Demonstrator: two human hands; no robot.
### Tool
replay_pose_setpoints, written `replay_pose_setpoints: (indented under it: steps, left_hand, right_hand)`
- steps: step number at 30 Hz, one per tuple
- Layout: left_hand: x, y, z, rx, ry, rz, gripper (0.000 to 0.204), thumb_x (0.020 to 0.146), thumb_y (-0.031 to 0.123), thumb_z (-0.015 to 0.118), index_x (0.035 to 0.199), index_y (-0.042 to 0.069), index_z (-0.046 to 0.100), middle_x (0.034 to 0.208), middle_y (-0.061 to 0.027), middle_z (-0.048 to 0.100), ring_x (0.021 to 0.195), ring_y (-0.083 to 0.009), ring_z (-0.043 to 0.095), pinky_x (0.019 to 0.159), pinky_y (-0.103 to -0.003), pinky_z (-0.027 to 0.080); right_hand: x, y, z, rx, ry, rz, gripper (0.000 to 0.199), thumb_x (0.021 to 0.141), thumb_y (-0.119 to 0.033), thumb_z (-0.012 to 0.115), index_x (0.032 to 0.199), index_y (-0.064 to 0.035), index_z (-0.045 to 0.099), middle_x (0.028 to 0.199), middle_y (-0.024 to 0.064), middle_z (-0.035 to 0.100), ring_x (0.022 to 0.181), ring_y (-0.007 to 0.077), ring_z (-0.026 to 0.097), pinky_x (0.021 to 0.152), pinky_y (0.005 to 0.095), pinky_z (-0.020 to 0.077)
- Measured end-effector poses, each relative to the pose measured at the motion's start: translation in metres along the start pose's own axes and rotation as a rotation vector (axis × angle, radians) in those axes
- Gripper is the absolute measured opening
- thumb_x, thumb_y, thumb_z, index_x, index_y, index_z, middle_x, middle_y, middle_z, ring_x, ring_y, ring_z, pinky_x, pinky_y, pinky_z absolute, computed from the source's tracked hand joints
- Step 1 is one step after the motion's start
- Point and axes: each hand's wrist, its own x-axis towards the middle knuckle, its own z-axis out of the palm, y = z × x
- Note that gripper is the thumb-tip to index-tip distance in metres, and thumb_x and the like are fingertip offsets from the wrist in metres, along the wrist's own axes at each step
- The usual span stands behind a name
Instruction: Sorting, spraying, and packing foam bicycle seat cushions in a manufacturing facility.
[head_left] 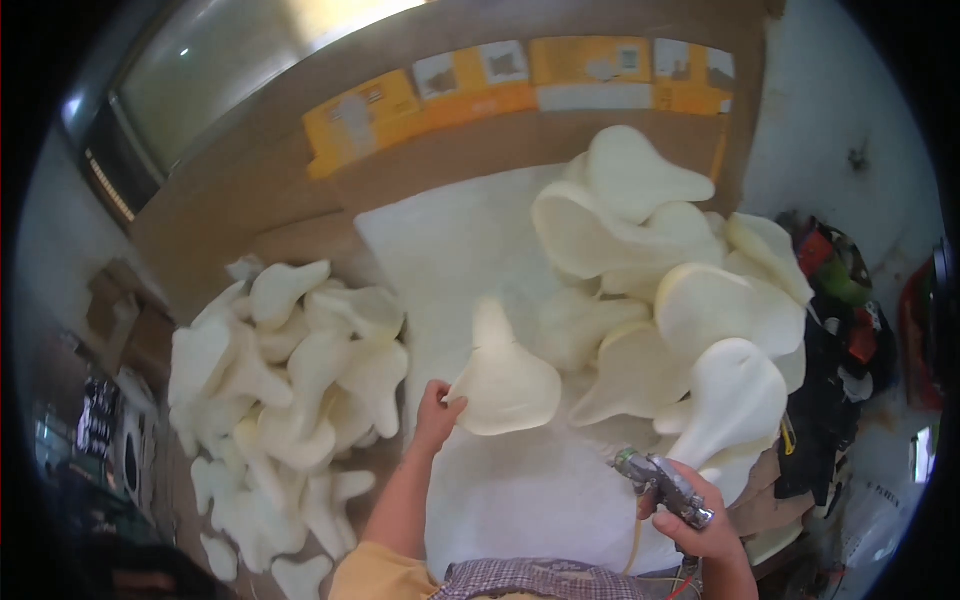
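Observation:
A cream-coloured foam bicycle saddle pad [508,385] is in front of me, its narrow nose pointing away. My left hand [437,412] pinches the pad's wide end at its left edge. In my right hand [703,520] is a metal spray gun [668,487], gripped round its handle. The gun's nozzle points left toward the pad, with a gap between the two. A thin yellowish hose runs down from the gun. Beneath the pad lies a white sheet [480,495].
Heaps of similar saddle pads lie to the left [310,375] and right [735,310]. Brown cardboard [430,150] with yellow tape and labels stands at the back. Dark cloth and coloured items [845,350] are piled at far right, beside a pale wall [860,110].

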Motion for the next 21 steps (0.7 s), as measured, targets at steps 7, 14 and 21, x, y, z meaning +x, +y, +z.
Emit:
replay_pose_setpoints:
  steps: [7, 14, 21]
  left_hand:
    - [-0.079, -0.038, -0.064, 0.168, 0.331, 0.153, 0.03, 0.076, 0.005, 0.068, 0.098, 0.004, 0.047, 0.087, -0.0048, 0.058, 0.076, -0.0109, 0.055, 0.071, -0.025, 0.046]
    - [-0.09, -0.039, -0.071, 0.26, 0.513, 0.16, 0.03, 0.075, 0.005, 0.068, 0.098, 0.005, 0.048, 0.084, -0.0044, 0.058, 0.069, -0.0111, 0.054, 0.064, -0.027, 0.046]
    - [-0.107, -0.02, -0.062, 0.285, 0.492, 0.238, 0.031, 0.075, 0.005, 0.067, 0.101, 0.005, 0.049, 0.088, -0.0069, 0.06, 0.073, -0.0155, 0.057, 0.068, -0.028, 0.047]
  right_hand:
    - [-0.008, -0.029, 0.042, -0.007, 0.012, -0.189, 0.061, 0.076, -0.011, 0.069, 0.128, 0.0059, 0.042, 0.088, 0.0133, 0.061, 0.073, 0.0163, 0.06, 0.065, 0.0297, 0.0492]
    - [-0.039, -0.031, 0.042, -0.279, -0.23, 0.059, 0.053, 0.074, -0.005, 0.073, 0.122, 0.0, 0.051, 0.084, 0.004, 0.062, 0.073, 0.0095, 0.058, 0.068, 0.025, 0.0475]
    - [-0.044, -0.034, 0.051, -0.061, -0.051, -0.193, 0.054, 0.074, -0.003, 0.069, 0.122, 0.0073, 0.047, 0.09, 0.0109, 0.061, 0.073, 0.0136, 0.059, 0.064, 0.0269, 0.0489]
